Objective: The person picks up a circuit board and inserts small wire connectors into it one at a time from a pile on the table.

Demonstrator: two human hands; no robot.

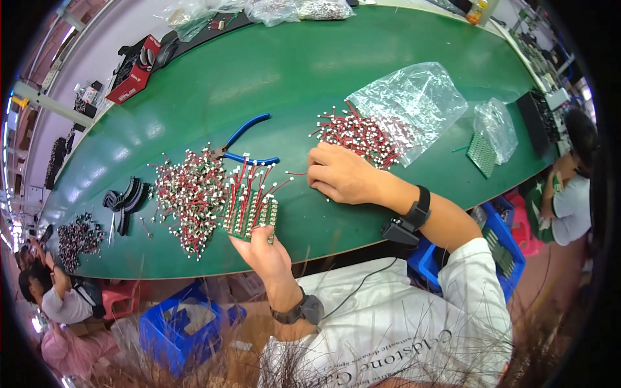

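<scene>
My left hand (266, 255) grips the lower edge of a green circuit board panel (272, 216), thumb on top. Rows of small parts line the panel, and several red wire leads with white plugs stand up from it. Just right of it, my right hand (343, 173) is closed, its fingertips pinching a red wire lead (297, 173) whose white end points toward the panel. Beyond that hand lies a heap of red leads (352, 132), partly inside a clear plastic bag (420, 97). Another heap of leads (191, 194) spreads out left of the panel.
Blue-handled pliers (249, 129) lie behind the panel. Black curved pieces (127, 197) and a dark heap of small parts (79, 239) sit farther left. At right lies another green panel (482, 155) beside a crumpled bag. Blue bins (184, 330) stand below the table edge; other people sit at both sides.
</scene>
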